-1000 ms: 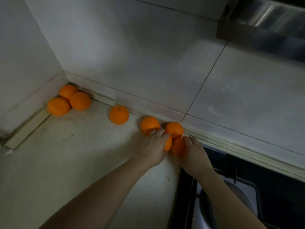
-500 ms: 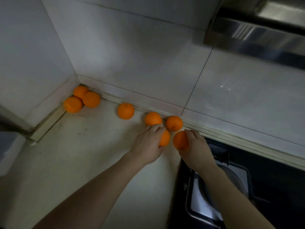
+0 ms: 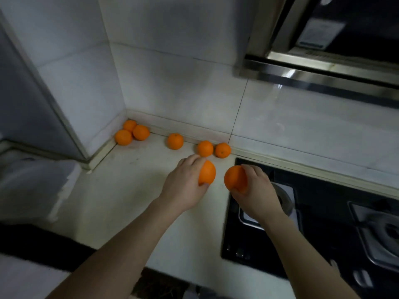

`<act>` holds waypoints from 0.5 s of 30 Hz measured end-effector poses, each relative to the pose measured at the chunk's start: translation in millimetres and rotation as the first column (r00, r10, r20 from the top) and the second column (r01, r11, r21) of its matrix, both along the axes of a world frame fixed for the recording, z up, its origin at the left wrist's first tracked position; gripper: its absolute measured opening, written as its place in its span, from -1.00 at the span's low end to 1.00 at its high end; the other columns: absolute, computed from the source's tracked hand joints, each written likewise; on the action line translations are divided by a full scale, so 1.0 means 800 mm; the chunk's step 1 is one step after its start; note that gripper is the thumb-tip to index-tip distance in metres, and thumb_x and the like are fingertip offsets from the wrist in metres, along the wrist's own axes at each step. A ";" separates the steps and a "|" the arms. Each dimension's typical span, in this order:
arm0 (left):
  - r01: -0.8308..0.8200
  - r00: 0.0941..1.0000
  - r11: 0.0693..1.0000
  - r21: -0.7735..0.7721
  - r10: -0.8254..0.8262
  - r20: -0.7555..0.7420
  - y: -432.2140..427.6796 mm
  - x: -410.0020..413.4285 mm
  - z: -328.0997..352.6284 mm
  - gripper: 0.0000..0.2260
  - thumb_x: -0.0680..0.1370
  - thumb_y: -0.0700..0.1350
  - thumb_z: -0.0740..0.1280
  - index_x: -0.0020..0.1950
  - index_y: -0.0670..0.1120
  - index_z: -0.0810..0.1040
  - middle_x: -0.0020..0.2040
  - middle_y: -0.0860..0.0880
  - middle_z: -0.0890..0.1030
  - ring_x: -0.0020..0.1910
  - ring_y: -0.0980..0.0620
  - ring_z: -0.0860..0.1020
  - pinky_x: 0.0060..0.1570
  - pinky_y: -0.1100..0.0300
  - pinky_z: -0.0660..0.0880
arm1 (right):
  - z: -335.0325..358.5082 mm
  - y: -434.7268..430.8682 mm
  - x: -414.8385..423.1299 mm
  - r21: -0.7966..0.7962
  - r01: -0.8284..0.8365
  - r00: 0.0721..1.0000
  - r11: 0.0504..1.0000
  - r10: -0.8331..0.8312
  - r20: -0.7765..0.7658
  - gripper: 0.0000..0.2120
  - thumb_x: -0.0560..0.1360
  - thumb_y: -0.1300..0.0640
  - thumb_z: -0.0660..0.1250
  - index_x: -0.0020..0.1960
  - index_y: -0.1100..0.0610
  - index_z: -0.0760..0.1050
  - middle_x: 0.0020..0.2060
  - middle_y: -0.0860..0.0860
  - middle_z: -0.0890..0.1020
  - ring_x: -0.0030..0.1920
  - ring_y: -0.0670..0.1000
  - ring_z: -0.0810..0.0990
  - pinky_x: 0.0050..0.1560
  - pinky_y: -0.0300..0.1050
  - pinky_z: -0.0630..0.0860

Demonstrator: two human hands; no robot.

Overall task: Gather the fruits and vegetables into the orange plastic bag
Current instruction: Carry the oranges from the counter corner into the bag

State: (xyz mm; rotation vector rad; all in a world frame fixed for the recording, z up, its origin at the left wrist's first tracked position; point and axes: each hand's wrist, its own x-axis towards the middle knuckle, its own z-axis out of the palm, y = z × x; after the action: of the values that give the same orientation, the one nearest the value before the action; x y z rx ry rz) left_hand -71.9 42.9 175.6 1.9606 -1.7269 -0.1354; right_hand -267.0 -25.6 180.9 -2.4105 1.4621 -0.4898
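Note:
My left hand (image 3: 185, 184) grips one orange (image 3: 207, 172) just above the pale counter. My right hand (image 3: 258, 190) holds a second orange (image 3: 235, 177) over the left edge of the stove. Along the back wall lie several more oranges: two side by side (image 3: 205, 148) (image 3: 222, 150) just beyond my hands, a lone one (image 3: 175, 141) further left, and a cluster of three in the corner (image 3: 131, 132). No orange plastic bag is in view.
A black gas stove (image 3: 319, 214) with a metal burner fills the right side of the counter (image 3: 121, 190). A range hood (image 3: 323, 61) hangs above it. White tiled walls meet in the far left corner. A grey cabinet side (image 3: 32, 93) stands at left.
Both hands have pulled back from the wall toward me, each lifting an orange away from the pair left by the wall. The camera has drawn back, showing the stove and hood.

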 end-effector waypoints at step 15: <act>0.007 0.997 0.980 -0.199 -0.023 -0.075 0.198 -0.066 0.080 -0.41 0.40 0.04 0.47 0.39 0.04 0.38 0.37 0.06 0.40 0.30 -0.01 0.40 0.15 0.06 0.46 | 0.092 0.221 -0.087 -0.143 0.061 0.992 0.988 -0.045 0.117 -0.30 0.39 -0.05 0.45 0.44 0.01 0.25 0.34 0.01 0.39 0.30 0.06 0.38 0.24 -0.04 0.39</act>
State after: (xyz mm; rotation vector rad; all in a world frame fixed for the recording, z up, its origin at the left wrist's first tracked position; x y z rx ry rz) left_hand -124.9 201.0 239.8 1.7751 -1.6390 -0.0409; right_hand -336.3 151.2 254.6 -2.4136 1.4925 -0.7591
